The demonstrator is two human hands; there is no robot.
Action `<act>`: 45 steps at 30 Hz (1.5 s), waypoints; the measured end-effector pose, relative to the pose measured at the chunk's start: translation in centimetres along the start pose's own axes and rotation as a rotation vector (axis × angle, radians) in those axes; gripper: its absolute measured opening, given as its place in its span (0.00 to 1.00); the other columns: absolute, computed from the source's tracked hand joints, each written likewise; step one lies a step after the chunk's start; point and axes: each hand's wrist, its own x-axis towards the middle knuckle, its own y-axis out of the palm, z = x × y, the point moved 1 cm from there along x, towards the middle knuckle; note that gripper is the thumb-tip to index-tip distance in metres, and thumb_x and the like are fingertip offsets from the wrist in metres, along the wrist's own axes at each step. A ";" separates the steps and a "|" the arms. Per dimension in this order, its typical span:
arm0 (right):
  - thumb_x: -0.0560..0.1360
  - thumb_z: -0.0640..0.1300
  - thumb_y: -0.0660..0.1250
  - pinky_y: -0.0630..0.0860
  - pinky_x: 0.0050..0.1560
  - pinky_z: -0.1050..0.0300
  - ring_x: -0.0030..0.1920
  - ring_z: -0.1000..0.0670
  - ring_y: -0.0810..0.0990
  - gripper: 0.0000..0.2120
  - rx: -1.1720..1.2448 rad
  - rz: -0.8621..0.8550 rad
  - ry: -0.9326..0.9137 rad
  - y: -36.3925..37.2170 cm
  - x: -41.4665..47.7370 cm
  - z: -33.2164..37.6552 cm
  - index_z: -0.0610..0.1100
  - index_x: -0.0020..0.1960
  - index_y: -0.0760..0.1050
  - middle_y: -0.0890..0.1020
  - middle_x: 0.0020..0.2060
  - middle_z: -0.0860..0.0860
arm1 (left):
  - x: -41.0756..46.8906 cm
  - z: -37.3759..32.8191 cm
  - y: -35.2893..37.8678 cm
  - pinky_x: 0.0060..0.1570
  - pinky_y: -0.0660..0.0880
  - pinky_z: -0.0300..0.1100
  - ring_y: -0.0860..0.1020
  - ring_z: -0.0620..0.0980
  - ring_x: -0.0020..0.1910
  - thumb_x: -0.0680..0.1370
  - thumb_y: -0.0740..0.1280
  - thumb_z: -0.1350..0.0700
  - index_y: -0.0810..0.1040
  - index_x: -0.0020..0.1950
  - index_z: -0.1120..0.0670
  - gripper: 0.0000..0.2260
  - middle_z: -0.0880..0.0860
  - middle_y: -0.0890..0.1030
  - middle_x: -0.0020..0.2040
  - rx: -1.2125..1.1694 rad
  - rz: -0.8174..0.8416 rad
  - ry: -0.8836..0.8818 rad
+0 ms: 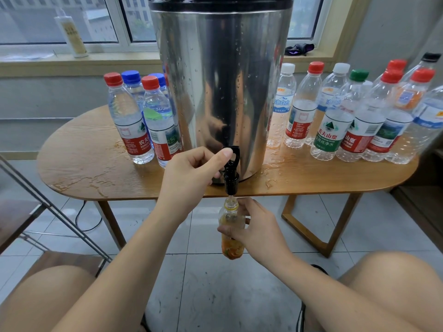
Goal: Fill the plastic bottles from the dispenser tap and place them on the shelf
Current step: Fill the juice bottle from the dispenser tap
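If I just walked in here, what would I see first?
First, the big shiny metal dispenser in the middle of the wooden table. Right below it, the left hand presses the black tap while the right hand holds a small bottle under the spout. Then the crowd of capped bottles on both sides of it, and water spilled on the tabletop.

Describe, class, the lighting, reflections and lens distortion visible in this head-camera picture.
Head view: soft daylight enters through the window behind; the steel dispenser mirrors the left hand and nearby bottles; the wet table shows glare; wide-angle distortion bows the table's edge and leans the outer bottles; focus is fairly even.
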 end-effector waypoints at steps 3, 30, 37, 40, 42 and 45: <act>0.68 0.61 0.83 0.81 0.65 0.51 0.64 0.55 0.79 0.37 -0.007 -0.002 0.000 0.1 0.1 -0.1 0.55 0.73 0.75 0.81 0.64 0.60 | 0.0 0.0 0.0 0.49 0.81 0.50 0.79 0.47 0.37 0.80 0.73 0.38 0.85 0.41 0.54 0.21 0.52 0.84 0.36 -0.004 -0.001 0.004; 0.69 0.62 0.83 0.81 0.65 0.52 0.63 0.55 0.79 0.36 -0.022 0.005 0.015 -0.1 0.0 0.2 0.56 0.72 0.74 0.81 0.64 0.60 | -0.1 -0.2 0.1 0.50 0.81 0.50 0.80 0.46 0.37 0.80 0.72 0.38 0.85 0.41 0.54 0.20 0.52 0.85 0.36 0.011 -0.003 -0.004; 0.69 0.62 0.83 0.80 0.66 0.52 0.64 0.55 0.79 0.37 -0.024 0.002 0.016 -0.2 0.0 0.3 0.55 0.73 0.74 0.81 0.65 0.59 | -0.1 -0.3 0.0 0.52 0.84 0.57 0.80 0.48 0.38 0.80 0.72 0.37 0.85 0.41 0.54 0.21 0.53 0.85 0.37 0.019 -0.009 -0.011; 0.69 0.62 0.83 0.80 0.66 0.52 0.65 0.54 0.79 0.37 -0.030 0.004 0.018 -0.3 0.0 0.4 0.55 0.73 0.74 0.81 0.65 0.59 | -0.1 -0.3 0.0 0.53 0.84 0.57 0.80 0.48 0.38 0.79 0.72 0.36 0.85 0.42 0.54 0.22 0.53 0.85 0.37 0.018 -0.007 -0.018; 0.69 0.62 0.83 0.80 0.67 0.52 0.65 0.54 0.79 0.37 -0.036 0.006 0.024 -0.3 0.0 0.5 0.54 0.74 0.74 0.81 0.66 0.59 | -0.1 -0.2 0.0 0.53 0.84 0.58 0.80 0.48 0.38 0.80 0.72 0.36 0.85 0.41 0.54 0.21 0.53 0.85 0.37 0.014 -0.006 -0.019; 0.69 0.62 0.83 0.80 0.67 0.51 0.66 0.54 0.78 0.38 -0.039 0.014 0.031 -0.4 0.0 0.6 0.54 0.74 0.73 0.81 0.67 0.58 | -0.1 -0.2 0.1 0.53 0.84 0.57 0.80 0.47 0.38 0.80 0.72 0.37 0.85 0.41 0.54 0.21 0.53 0.85 0.37 0.014 -0.005 -0.018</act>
